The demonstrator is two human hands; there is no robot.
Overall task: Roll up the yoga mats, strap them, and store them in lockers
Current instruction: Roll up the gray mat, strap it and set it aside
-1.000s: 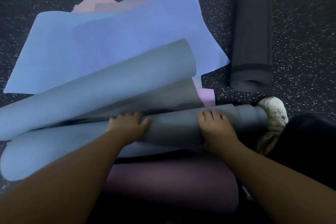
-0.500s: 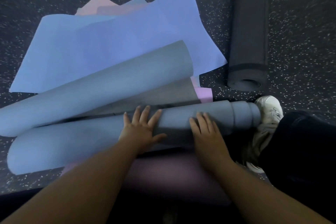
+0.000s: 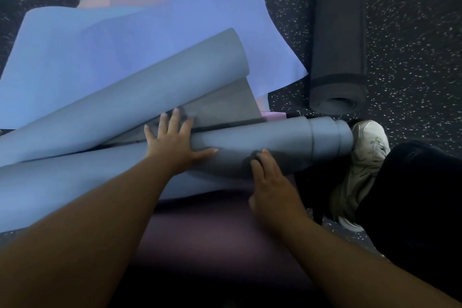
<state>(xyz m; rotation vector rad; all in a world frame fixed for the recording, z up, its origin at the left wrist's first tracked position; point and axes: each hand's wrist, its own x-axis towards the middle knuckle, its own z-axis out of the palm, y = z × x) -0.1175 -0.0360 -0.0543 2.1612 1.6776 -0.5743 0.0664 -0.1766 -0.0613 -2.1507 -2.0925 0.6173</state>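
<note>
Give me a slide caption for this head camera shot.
Both hands, left hand and right hand, press a half-rolled grey-blue yoga mat on a speckled floor.

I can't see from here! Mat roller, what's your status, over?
Left hand flat, right hand pressing grey-blue rolled yoga mat. Roll telescoped at right end. White sneaker touching that end.
</note>
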